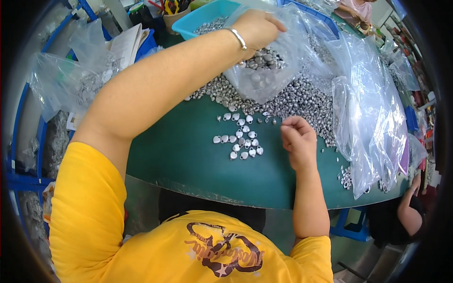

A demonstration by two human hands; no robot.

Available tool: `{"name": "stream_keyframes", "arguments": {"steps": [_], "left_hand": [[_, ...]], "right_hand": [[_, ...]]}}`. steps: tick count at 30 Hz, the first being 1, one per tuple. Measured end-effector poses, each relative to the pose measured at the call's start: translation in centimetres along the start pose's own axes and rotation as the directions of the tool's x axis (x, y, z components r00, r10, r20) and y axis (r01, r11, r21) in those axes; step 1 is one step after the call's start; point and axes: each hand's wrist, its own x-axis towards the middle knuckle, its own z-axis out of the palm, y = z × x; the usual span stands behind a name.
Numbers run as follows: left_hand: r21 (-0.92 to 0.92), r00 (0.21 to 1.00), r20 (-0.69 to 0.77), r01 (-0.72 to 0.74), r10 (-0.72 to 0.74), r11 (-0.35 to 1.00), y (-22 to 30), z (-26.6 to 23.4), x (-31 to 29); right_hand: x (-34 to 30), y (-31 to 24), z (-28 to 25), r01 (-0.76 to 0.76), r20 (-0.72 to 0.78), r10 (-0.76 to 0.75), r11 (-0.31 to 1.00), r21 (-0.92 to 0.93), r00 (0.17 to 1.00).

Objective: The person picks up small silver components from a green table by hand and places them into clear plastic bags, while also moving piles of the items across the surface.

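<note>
My left hand (258, 30) reaches far forward, a metal bangle on its wrist. Its fingers are curled at the upper part of a clear plastic bag (252, 87) and seem to grip it. Silver heart-shaped pieces (266, 60) show inside the bag. My right hand (299, 141) is over the green table (188, 155), thumb and fingers pinched together; whatever they hold is too small to make out. Just left of those fingertips lie a few small silver pieces (273, 121). Further left, silver heart charms (239, 134) lie in short rows and a loose cluster.
A large heap of small silver parts (306, 101) spreads behind my right hand. Clear plastic sheeting (365, 104) covers the table's right side. A turquoise tray (186, 23) and a blue tray (325, 18) stand at the back. Other people work at the far right and back.
</note>
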Motion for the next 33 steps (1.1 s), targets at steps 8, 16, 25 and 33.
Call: {"name": "stream_keyframes", "arguments": {"steps": [8, 16, 25, 33], "left_hand": [[0.317, 0.92, 0.304, -0.342, 0.247, 0.885, 5.6, -3.4, -5.6], [0.484, 0.918, 0.228, -0.396, 0.324, 0.78, -5.1, -5.6, -14.2], [0.469, 0.954, 0.186, -0.295, 0.233, 0.832, -11.5, -3.8, -13.4], [0.011, 0.985, -0.057, 0.166, -0.165, 0.986, -11.1, -8.2, -11.3]], "right_hand": [[2.5, 0.0, 4.6, 0.542, 0.344, -0.467, 0.403, -0.738, 0.815], [2.8, 0.6, 3.8, 0.416, 0.317, -0.272, 0.658, -0.628, 0.908], [2.4, 0.4, 6.5, 0.454, 0.379, -0.267, 0.334, -0.826, 0.886], [3.7, -1.2, 4.8, -0.216, 0.272, 0.204, 0.976, 0.016, 0.941]]}}
